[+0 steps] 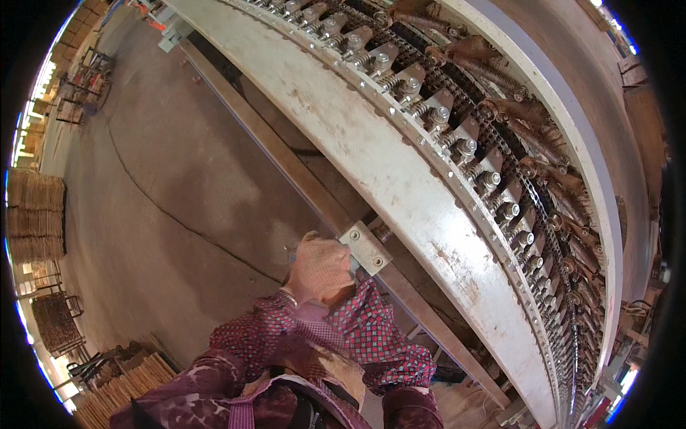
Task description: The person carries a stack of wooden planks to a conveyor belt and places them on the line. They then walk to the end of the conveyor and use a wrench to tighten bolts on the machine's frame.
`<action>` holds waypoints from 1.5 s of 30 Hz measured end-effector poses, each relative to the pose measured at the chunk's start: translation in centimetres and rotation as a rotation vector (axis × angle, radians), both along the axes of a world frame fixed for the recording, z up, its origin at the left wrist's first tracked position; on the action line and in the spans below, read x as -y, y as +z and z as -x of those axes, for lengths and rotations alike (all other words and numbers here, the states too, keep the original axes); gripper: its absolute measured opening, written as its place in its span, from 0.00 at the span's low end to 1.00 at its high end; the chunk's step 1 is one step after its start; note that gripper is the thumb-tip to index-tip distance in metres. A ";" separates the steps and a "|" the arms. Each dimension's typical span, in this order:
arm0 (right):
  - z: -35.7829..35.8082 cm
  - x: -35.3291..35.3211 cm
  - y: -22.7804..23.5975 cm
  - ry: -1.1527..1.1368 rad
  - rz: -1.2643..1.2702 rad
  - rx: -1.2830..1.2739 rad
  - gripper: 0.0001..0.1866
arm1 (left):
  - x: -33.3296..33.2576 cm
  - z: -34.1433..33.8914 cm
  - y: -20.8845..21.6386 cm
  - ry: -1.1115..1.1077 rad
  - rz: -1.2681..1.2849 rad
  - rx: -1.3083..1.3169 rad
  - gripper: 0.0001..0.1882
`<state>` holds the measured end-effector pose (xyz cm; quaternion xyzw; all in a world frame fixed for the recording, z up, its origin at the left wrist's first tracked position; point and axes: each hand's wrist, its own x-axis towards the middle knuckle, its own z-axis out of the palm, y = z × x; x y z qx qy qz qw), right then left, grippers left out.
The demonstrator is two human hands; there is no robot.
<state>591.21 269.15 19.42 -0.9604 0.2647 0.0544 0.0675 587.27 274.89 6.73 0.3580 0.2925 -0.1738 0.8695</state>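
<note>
My left hand point(319, 266), in a pale knitted work glove, is closed in front of me. It is right beside a metal block with two bolts point(365, 248) on a long rail point(264, 154). Something greyish shows at the glove's edge, but what the fingers hold is hidden. My right forearm point(382, 336), in a red and dark patterned sleeve, reaches up to the same spot. The right hand is covered by the left glove and the sleeves, so its fingers do not show. Both wrists are close together.
A long pale metal beam point(421, 207) runs diagonally past the rail. Beyond it are rows of bolts with springs point(439, 118) and chains. A dark cable point(168, 213) lies across the floor. Stacked thin sheets point(36, 214) stand at left, with more sheets point(125, 393) at lower left.
</note>
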 end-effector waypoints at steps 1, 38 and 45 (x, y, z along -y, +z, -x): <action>0.6 0.8 -0.5 0.218 0.040 0.059 0.10 | 0.5 0.4 -0.4 0.049 0.074 -0.011 0.11; 4.8 10.9 -0.6 0.653 -1.000 0.224 0.23 | 4.7 1.3 -0.1 0.013 -0.034 -0.097 0.19; 4.3 10.9 1.6 0.817 -0.674 0.311 0.21 | 4.6 1.3 0.0 0.030 -0.024 -0.083 0.18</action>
